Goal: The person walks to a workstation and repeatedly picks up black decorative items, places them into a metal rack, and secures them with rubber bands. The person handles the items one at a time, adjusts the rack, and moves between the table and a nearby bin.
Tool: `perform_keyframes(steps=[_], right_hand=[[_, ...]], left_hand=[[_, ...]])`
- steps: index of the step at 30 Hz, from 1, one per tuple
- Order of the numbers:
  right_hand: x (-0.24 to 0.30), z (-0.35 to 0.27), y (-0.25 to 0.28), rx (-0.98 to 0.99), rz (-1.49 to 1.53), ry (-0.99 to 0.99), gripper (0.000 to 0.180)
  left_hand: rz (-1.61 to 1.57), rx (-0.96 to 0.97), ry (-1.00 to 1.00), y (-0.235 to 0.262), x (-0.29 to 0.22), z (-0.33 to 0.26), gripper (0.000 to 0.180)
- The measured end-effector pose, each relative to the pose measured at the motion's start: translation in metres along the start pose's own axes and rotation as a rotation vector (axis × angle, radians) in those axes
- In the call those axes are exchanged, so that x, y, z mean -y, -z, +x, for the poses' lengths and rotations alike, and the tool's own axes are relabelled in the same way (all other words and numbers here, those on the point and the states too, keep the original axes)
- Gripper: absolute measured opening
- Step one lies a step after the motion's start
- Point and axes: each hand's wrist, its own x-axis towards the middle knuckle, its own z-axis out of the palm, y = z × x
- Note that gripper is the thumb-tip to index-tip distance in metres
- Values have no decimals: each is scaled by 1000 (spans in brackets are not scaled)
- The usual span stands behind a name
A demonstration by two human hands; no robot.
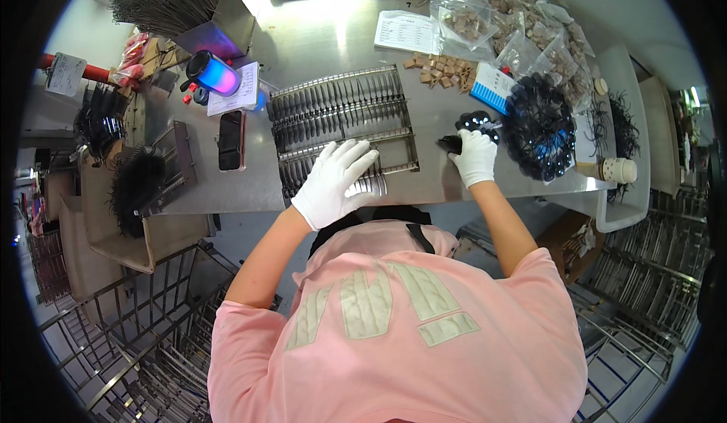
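Note:
A metal rack lies on the steel table in front of me, holding rows of dark, narrow, blade-like pieces. My left hand, in a white glove, rests over the rack's near rows with its fingers spread. To the right of the rack, my gloved right hand has its fingers curled round black glossy pieces; their exact kind is unclear. More shiny black pieces lie just beyond its fingertips. Beside that hand sits a large round cluster of glossy black pieces.
Small tan blocks, a blue-and-white card and clear bags lie at the far right. Left of the rack are a phone, a lit cylindrical device and a box of thin wires. Wire racks stand below the table.

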Motion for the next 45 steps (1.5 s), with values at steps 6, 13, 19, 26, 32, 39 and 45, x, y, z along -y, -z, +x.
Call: perform_keyframes(steps=[6,13,19,26,32,39,45], right_hand=[[0,-22,49,268,1119,-151,47],[52,-83,90,648,2123,90,52],[67,-86,101,397,2013,168,84],[57,-70,120,-217,656,879,93],[72,-56,112,-227,902,998,80],[81,-63,113,-147,1080,890,73],[79,-58,117,-228,991,955,67]], left_hand=[[-608,-15,536,-30,-32,21,65],[-2022,496,408,-35,-52,56,112],[-1650,343,518,-16,-60,45,105],[-1408,75,599,1,-62,38,63],[-1381,-59,681,5,-72,35,64],[-1521,-102,738,4,-71,27,60],[-1477,-108,682,1,-73,27,62]])
